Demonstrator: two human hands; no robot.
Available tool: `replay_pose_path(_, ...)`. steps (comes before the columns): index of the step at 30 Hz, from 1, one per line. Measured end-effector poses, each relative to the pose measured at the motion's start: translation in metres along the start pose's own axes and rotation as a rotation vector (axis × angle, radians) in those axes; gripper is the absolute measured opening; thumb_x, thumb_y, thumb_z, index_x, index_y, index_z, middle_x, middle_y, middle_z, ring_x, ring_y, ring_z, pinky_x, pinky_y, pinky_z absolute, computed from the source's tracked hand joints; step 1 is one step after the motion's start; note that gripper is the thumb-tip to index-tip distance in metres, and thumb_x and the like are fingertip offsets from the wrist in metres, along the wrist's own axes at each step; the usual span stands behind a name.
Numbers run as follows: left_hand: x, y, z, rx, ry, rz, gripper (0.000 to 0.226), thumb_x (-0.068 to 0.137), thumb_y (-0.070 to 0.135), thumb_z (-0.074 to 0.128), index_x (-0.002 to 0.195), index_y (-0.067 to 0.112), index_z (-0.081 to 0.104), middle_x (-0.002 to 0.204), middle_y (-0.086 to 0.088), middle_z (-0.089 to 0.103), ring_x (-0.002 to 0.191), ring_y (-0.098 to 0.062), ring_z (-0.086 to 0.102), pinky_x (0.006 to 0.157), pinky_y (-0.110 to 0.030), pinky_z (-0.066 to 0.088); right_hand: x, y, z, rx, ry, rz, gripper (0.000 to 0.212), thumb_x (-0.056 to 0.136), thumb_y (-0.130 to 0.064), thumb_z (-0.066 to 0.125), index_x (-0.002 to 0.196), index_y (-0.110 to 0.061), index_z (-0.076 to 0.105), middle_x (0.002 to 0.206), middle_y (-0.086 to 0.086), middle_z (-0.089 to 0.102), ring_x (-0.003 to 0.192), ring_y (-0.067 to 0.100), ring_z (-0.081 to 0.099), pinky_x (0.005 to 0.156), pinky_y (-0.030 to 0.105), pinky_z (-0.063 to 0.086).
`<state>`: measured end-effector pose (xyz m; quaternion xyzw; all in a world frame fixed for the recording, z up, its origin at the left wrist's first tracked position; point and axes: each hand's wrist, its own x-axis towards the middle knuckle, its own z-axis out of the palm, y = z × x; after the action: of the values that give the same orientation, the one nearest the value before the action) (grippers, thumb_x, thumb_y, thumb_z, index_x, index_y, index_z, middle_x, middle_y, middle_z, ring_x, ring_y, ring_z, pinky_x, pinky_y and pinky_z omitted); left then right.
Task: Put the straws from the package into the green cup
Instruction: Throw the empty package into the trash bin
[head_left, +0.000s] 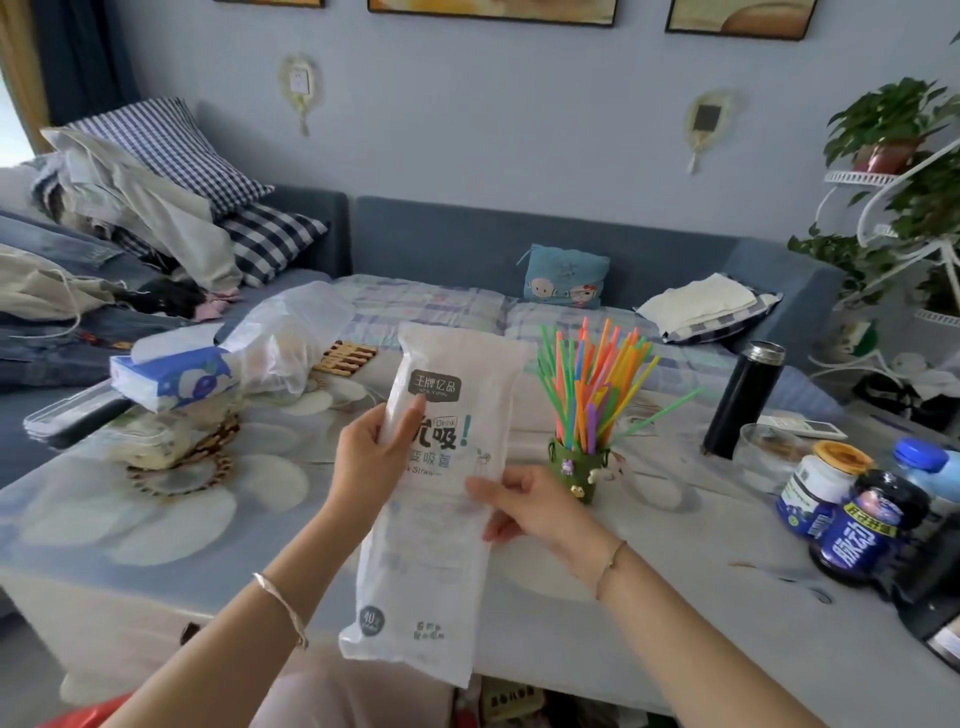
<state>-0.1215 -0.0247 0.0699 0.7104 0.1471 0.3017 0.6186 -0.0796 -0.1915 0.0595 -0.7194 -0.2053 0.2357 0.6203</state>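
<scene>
I hold a long white plastic straw package (441, 551) upright over the table, its printed face toward me. My left hand (371, 457) pinches its left edge near the top. My right hand (524, 506) grips its right edge at mid-height. To the right of the package stands the green cup (576, 475), decorated with small charms and bristling with several bright straws (592, 379) in green, orange, pink and yellow. One green straw (660, 413) leans far out to the right. Whether any straws are left inside the package cannot be told.
A tissue box (171, 379) and a crumpled clear bag (291, 343) sit at the left. A black flask (743, 400), a glass bowl (769, 449), jars and a dark bottle (867, 525) crowd the right. A sofa lies behind the table.
</scene>
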Motion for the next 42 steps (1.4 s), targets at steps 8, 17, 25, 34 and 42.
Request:
replay_pose_path(8,-0.002,-0.021,-0.052,0.256,-0.456,-0.130,0.021,0.090,0.035,0.059,0.098,0.021,0.071,0.081,0.008,0.073,0.057,-0.005,0.065,0.059,-0.021,0.054,0.019,-0.003,-0.002,0.046,0.191,-0.132,0.011,0.083,-0.019,0.067,0.075,-0.011,0.069,0.062,-0.005,0.071,0.049,0.007,0.065,0.052,0.016,0.052)
replay_pose_path(17,-0.007,-0.028,-0.072,-0.120,-0.194,-0.202,0.070,0.060,0.051,0.078,0.115,0.012,0.056,0.127,-0.001,0.057,0.100,-0.021,0.066,0.079,-0.026,0.056,0.034,0.010,0.030,0.280,0.082,-0.050,0.014,0.085,-0.006,0.064,0.098,-0.005,0.059,0.098,0.008,0.068,0.084,0.013,0.064,0.074,0.017,0.055)
replay_pose_path(25,-0.019,-0.061,-0.129,-0.305,-0.117,-0.437,0.054,0.065,0.030,0.072,0.113,0.007,0.063,0.098,-0.010,0.076,0.090,-0.027,0.072,0.061,-0.028,0.060,0.056,0.032,0.091,0.210,-0.024,-0.059,0.031,0.076,0.002,0.071,0.088,-0.017,0.050,0.099,0.002,0.065,0.089,0.018,0.062,0.076,0.025,0.052)
replay_pose_path(34,-0.085,-0.154,-0.259,-0.226,0.464,-0.479,0.068,0.054,0.030,0.081,0.116,0.010,0.063,0.106,-0.012,0.072,0.094,-0.029,0.069,0.083,-0.045,0.057,0.076,0.105,0.188,-0.131,-0.172,0.033,0.021,0.085,-0.011,0.064,0.092,-0.027,0.052,0.107,-0.001,0.055,0.084,0.011,0.056,0.068,0.015,0.044)
replay_pose_path(42,-0.162,-0.242,-0.303,-0.199,0.619,-0.699,0.053,0.070,0.013,0.080,0.119,0.006,0.059,0.108,-0.015,0.070,0.095,-0.031,0.069,0.077,-0.042,0.058,0.083,0.113,0.241,-0.502,-0.168,-0.212,0.011,0.083,-0.017,0.063,0.091,-0.024,0.062,0.058,-0.014,0.045,0.053,0.005,0.043,0.058,0.019,0.038)
